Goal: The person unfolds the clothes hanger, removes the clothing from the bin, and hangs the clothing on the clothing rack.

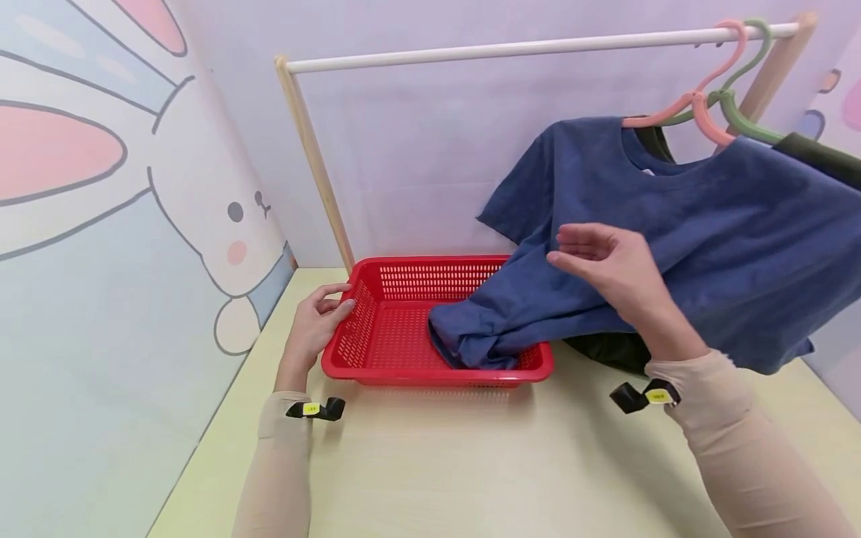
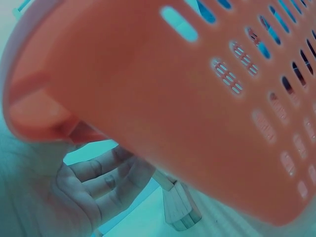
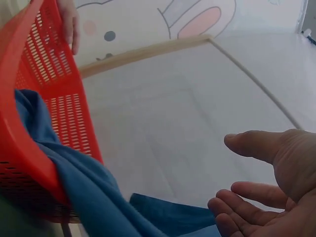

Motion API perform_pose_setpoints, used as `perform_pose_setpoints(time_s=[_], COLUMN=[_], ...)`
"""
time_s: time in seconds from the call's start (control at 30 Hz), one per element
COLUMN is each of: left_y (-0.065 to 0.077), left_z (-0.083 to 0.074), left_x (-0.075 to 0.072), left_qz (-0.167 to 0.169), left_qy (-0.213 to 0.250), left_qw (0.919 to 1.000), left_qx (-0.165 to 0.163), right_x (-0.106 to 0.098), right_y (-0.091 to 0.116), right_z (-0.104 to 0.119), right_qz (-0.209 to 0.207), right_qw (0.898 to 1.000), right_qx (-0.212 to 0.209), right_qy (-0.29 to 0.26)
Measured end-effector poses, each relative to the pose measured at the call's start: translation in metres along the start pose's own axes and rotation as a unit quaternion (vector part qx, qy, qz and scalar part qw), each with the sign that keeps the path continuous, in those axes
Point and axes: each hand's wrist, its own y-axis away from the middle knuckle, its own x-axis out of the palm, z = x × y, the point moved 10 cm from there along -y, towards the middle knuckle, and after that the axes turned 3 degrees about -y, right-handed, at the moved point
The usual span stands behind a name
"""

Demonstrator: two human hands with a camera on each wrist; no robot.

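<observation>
My left hand (image 1: 316, 326) grips the left rim of a red plastic basket (image 1: 437, 373), its fingers and thumb around the edge. The left wrist view has the basket's slotted wall (image 2: 128, 98) close up, with the fingers (image 2: 116, 182) below it. A blue T-shirt (image 1: 592, 217) hangs on a pink hanger (image 1: 706, 112), its lower left part draped into the basket. My right hand (image 1: 619, 273) hovers in front of the T-shirt, thumb and fingers apart, with nothing between them. In the right wrist view the blue cloth (image 3: 89, 177) runs over the basket's rim.
A rack with a white rail (image 1: 471, 51) and wooden legs (image 1: 316, 164) spans the back. Beside the T-shirt, a green hanger (image 1: 747, 119) carries a dark green garment (image 1: 817, 158). The pale tabletop (image 1: 457, 463) stretches in front; a rabbit-patterned wall (image 1: 87, 314) stands at left.
</observation>
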Motion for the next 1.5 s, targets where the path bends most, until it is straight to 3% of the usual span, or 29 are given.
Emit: perform_pose_setpoints(time_s=[0.27,0.6,1.2,1.5], left_y=[0.000,0.000,-0.002,-0.003], left_z=[0.002,0.005,0.005,0.005], left_x=[-0.001,0.000,0.000,0.000], left_qz=[0.002,0.002,0.002,0.002], left_qy=[0.005,0.002,0.004,0.006], left_qw=[1.0000,0.9999,0.9999,0.9999], left_qx=[-0.003,-0.012,-0.013,-0.016], right_x=[0.036,0.049,0.057,0.054], right_y=[0.009,0.018,0.017,0.014], right_z=[-0.029,-0.061,-0.062,-0.060], right_qz=[0.055,0.085,0.087,0.055], right_qw=[0.998,0.992,0.981,0.982], right_qx=[0.028,0.051,0.021,0.016], right_qy=[0.014,0.075,0.170,0.183])
